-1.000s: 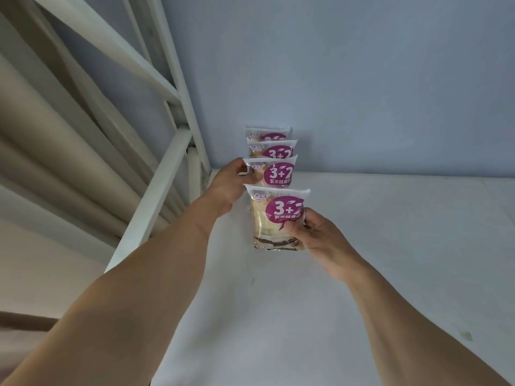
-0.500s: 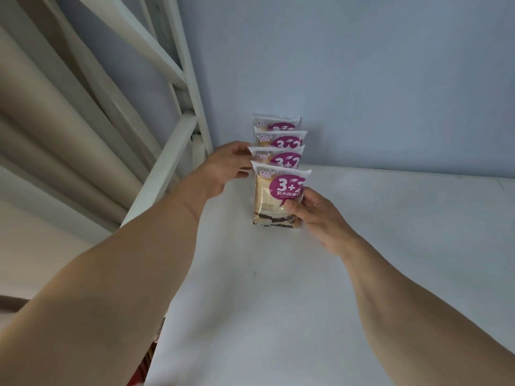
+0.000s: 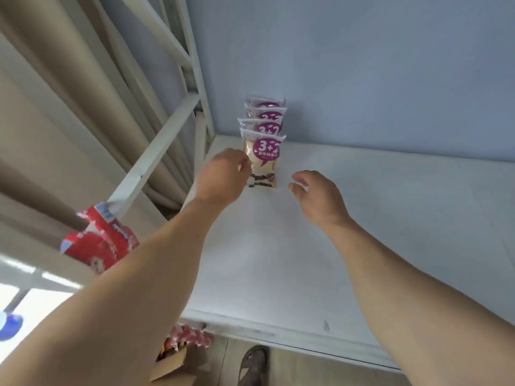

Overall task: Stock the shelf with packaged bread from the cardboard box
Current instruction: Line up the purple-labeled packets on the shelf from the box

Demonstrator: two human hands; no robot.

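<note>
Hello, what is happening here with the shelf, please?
A person is filling a white shelf with packaged bread. Four packets stand in a row at the back left corner, the front packet upright. The left hand is beside it; the right hand is open and holds nothing.

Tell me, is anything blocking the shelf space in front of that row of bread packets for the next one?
Nothing visible does. The white shelf is bare in front of the front bread packet. Only the left hand and right hand hover there, both empty.
</note>
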